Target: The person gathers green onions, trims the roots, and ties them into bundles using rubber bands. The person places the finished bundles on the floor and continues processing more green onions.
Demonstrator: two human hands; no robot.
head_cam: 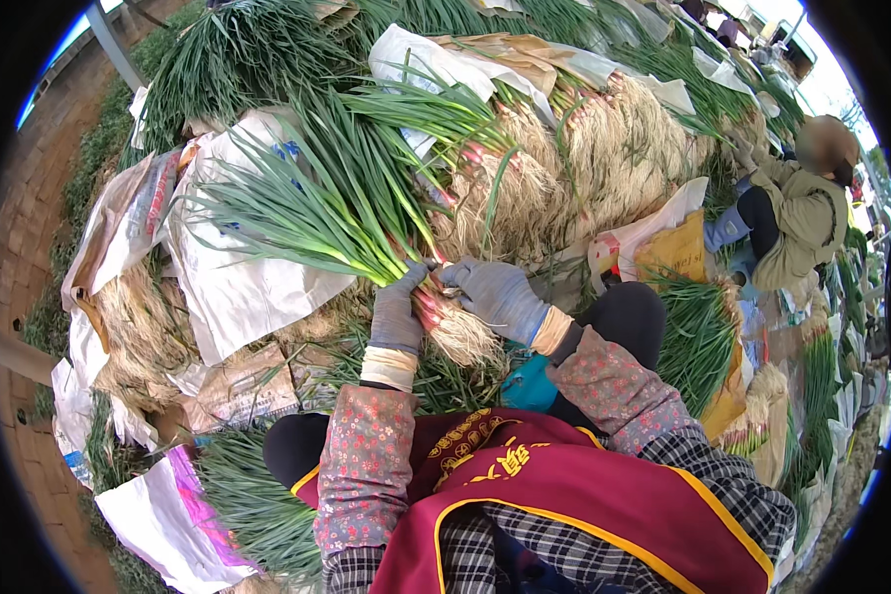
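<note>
My left hand (399, 308), in a grey work glove, is closed around a bunch of spring onions (341, 234). Its green leaves fan out to the upper left. Reddish bulbs and pale roots (464, 335) stick out toward the lower right, below the left hand. My gloved right hand (499, 295) is at the bulb end, its fingertips closed on a single spring onion stalk (431, 241) against the bunch. The right palm hides part of the bulbs and roots.
A long heap of spring onions with roots facing me (624, 156) lies ahead. White plastic sacks (256, 297) partly cover the pile at left. More bundles lie beside my knees (260, 490), (694, 334). A person in a khaki jacket (805, 215) sits at right.
</note>
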